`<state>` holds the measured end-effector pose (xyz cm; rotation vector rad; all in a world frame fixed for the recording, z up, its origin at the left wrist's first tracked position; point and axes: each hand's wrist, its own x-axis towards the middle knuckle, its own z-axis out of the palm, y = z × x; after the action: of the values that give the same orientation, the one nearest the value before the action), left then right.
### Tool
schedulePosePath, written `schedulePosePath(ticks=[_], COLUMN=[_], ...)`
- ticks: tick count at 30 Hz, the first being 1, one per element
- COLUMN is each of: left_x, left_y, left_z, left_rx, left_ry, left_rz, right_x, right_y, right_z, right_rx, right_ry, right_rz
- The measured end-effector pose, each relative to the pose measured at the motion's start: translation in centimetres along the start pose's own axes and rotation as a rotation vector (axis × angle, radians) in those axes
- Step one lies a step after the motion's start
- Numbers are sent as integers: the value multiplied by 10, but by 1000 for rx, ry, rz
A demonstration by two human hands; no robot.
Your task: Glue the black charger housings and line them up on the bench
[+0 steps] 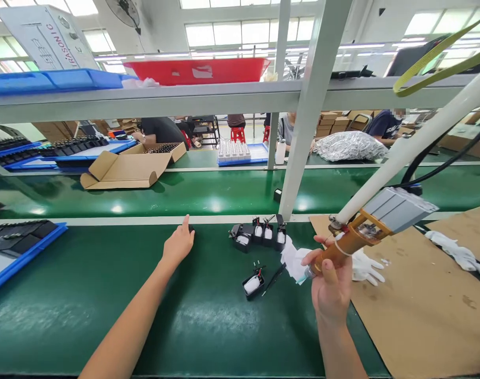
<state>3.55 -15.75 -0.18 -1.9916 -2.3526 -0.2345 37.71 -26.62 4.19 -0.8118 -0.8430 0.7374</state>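
Note:
My right hand (331, 284) is closed round the brown barrel of a glue gun tool (366, 231) that hangs from a white tube; its nozzle points down-left over the green bench. My left hand (179, 243) reaches forward, fingers stretched flat, holding nothing, close to the white strip at the bench's far edge. Between the hands lie small black housings with white inserts: a group (259, 234) of several near the post, and a single one (252, 285) closer to me, with a thin black stick beside it.
A brown cardboard sheet (421, 310) covers the bench at right, with white gloves (364, 266) on it. A blue tray of black parts (22, 247) sits at left. A grey post (303, 137) stands behind the housings. Open cardboard box (125, 166) and other workers lie beyond.

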Motion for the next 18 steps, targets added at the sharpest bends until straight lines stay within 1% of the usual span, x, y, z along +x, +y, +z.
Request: schedulePosePath(ticks=[2, 3, 4, 6, 7, 8, 11, 13, 14, 16, 18], left_x=[2, 4, 8, 20, 29, 39, 78, 105, 117, 137, 150], left_y=[4, 8, 14, 34, 48, 65, 126, 167, 185, 216, 237], left_z=[-2, -4, -7, -16, -20, -25, -33, -33, -32, -28, -24], left_rx=[19, 26, 8, -94, -170, -242, -354, -422, -455, -523, -597], left_ry=[19, 58, 109, 195, 209, 189, 92, 45, 29, 24, 65], left_rz=[-8, -6, 14, 117, 197, 286, 522, 627, 653, 657, 612], right_x=[-1, -1, -1, -2, -2, -3, -3, -4, -5, -6, -7], right_y=[1, 2, 2, 3, 3, 3, 3, 5, 7, 11, 15], right_z=[-1, -2, -2, -3, -3, -3, -3, -3, -4, -7, -11], right_rx=[-2, -8, -18, -38, -47, -51, -39, -23, -15, -2, 9], right_ry=[-7, -13, -18, -21, -19, -14, -2, -1, -2, -6, -16], right_rz=[-7, -8, -7, -3, 1, 4, 5, 7, 11, 24, 37])
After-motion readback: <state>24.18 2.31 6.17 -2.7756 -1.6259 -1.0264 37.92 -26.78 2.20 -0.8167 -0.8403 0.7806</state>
